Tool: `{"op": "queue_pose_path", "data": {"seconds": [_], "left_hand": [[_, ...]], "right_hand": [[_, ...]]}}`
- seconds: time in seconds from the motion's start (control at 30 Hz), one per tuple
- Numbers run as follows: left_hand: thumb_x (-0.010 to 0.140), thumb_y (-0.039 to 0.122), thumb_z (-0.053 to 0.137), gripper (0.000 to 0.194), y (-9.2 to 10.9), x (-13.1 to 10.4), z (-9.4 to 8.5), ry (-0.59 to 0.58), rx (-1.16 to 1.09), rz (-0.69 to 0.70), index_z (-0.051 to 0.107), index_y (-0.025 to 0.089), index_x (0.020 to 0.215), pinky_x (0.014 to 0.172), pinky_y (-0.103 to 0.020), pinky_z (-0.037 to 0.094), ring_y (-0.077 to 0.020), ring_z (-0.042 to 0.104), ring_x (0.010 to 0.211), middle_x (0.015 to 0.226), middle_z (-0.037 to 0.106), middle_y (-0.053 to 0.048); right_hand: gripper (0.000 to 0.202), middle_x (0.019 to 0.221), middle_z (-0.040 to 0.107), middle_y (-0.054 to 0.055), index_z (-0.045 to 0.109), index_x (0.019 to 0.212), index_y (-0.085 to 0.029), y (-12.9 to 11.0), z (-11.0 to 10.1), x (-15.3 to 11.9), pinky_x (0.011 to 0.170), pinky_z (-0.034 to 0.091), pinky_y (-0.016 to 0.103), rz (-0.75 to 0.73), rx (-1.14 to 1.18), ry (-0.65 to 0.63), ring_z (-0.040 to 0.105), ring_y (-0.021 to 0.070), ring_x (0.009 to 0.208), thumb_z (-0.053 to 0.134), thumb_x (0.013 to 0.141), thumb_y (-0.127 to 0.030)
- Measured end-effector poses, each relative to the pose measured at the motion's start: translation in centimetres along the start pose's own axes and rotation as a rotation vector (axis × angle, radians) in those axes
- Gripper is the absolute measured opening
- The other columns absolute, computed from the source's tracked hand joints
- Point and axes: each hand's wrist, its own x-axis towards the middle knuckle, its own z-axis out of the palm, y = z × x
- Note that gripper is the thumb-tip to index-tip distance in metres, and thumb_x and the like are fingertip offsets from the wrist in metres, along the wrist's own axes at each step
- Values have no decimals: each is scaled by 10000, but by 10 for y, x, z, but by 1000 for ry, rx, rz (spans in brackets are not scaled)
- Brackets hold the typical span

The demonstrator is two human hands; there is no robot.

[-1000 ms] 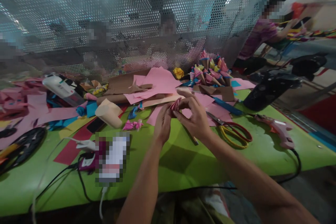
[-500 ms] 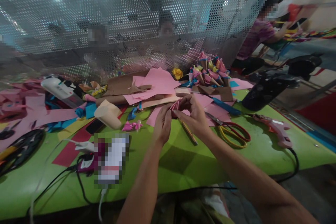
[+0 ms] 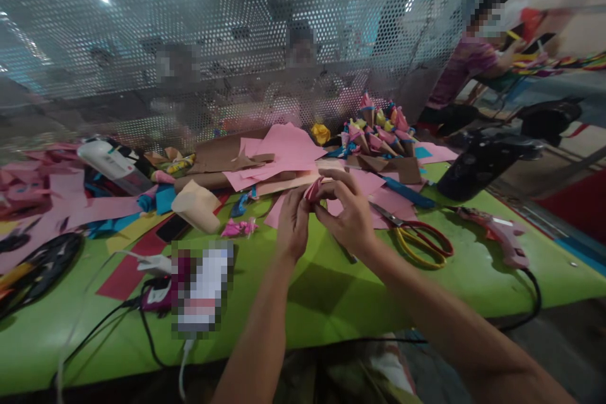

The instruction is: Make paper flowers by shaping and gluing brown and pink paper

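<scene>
Between my two hands is a small piece of pleated pink paper [image 3: 312, 190], held above the middle of the table. My left hand [image 3: 293, 225] grips it from the left with thumb and fingers closed. From the right, my right hand [image 3: 349, 214] curls its fingers around the paper's edge, the thumb below. Part of the paper is hidden by the fingers. Under my right hand lies a pencil [image 3: 351, 257], mostly covered. Scissors [image 3: 419, 243] with red and yellow handles rest to the right, close to pink paper sheets [image 3: 288, 150].
A pink glue gun [image 3: 502, 237] and a dark bottle [image 3: 476, 167] stand at the right. Paper cones [image 3: 374, 129] are heaped behind. On the left are a phone [image 3: 206, 287], a power strip [image 3: 158, 293], cables and a tan paper roll [image 3: 196, 205]. A perforated metal panel [image 3: 227, 31] rises behind.
The right hand's fingers have shifted around the pink paper, and its pleats now look turned and more closed together. The pencil is more covered by the hand.
</scene>
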Motion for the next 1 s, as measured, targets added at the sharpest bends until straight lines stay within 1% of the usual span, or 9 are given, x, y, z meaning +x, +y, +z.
{"op": "queue_pose_path", "data": {"seconds": [0.07,0.17,0.37,0.53,0.67,0.77,0.83,0.9,1.0], "left_hand": [[1010,441,352,378,0,0,0,18,0,2,627,234,1168,998,-380,464,-224,589,1109,1160,659,-79],[1011,442,349,380,1,0,0,33,2,4,618,226,1169,1003,-387,459,-227,583,1110,1167,647,-91],[1016,430,348,382,5,-1,-1,23,25,23,612,225,1200,1020,-387,445,-225,574,1130,1187,643,-91],[1011,452,354,391,5,-1,-1,30,25,14,629,232,1181,1010,-386,450,-224,581,1097,1146,644,-89],[990,515,383,425,3,-1,1,52,-130,-56,643,228,1167,978,-384,479,-233,602,1089,1158,665,-88],[950,591,429,473,-1,0,3,69,-285,-159,662,229,1144,955,-384,503,-253,617,1110,1166,689,-82],[917,623,475,489,-6,0,4,82,-360,-235,672,236,1142,1001,-391,490,-264,603,1179,1205,691,-73],[901,618,509,483,-13,0,5,101,-415,-293,672,245,1162,1079,-402,444,-265,560,1274,1273,674,-62],[919,578,501,460,-21,0,5,97,-500,-317,667,252,1197,1136,-416,397,-255,520,1338,1321,660,-54]], "right_hand": [[190,1061,636,86,602,868,-240,0,1,0,815,571,370,-21,-15,5,607,252,1139,605,789,-68],[176,1089,640,96,619,887,-236,0,2,-2,851,574,391,-17,-30,11,611,258,1144,626,795,-85],[164,1143,638,92,647,875,-248,0,4,-3,955,547,425,-46,-49,26,602,255,1189,629,818,-95],[139,1156,637,96,663,834,-240,1,5,-4,949,550,422,-45,-62,26,627,250,1145,622,818,-108],[150,1163,644,94,669,829,-241,2,4,-3,950,553,416,-49,-76,-27,628,252,1155,603,817,-106],[146,1178,642,101,674,832,-237,3,2,-2,932,558,398,-70,-69,-61,632,250,1151,607,822,-107],[150,1179,641,101,675,832,-236,3,2,-1,923,560,390,-85,-62,-75,635,249,1147,604,824,-104],[157,1175,639,100,676,836,-236,3,2,-2,913,562,386,-94,-60,-84,638,248,1139,602,824,-98],[152,1186,634,106,684,847,-232,3,2,-2,903,563,388,-111,-54,-91,640,248,1122,607,833,-101]]}}
